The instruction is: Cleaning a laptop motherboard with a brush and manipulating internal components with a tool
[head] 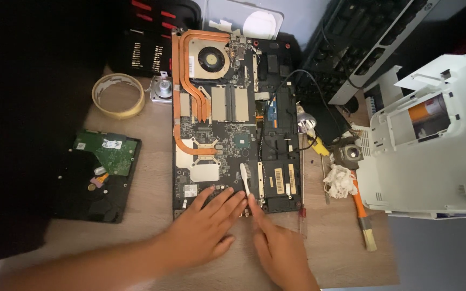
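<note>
Resting flat at the near edge of the opened laptop chassis [227,124], left hand [203,231], fingers spread and apart, clamped on nothing, fingertips touching the dark circuit board just beside a white toothbrush [245,180]. Alongside to the right, right hand [281,248], index finger stretched forward to the lower end of the toothbrush handle; grip on the handle cannot be told from this view. Toothbrush lying upright along the board, head pointing away, between the main board and the black battery bay [279,180]. Under both wrists, light wooden desk [152,178]. Left of the chassis, bare hard drive [101,178] with green circuit board facing up, part off the desk edge on a dark surface. Right of the chassis, crumpled white tissue [341,180], and an orange-handled brush [363,218] lying with bristles toward the near side. Farther right, white plastic printer body [432,156], opened, orange part showing inside. Mid-distance on the board, copper heat pipes [182,91] curving up to a round cooling fan [211,58]. Left of that, roll of beige tape [118,95]. At the far edge, black screwdriver bit case [149,51] with red handles, and a black keyboard [362,43] lying at an angle.
</note>
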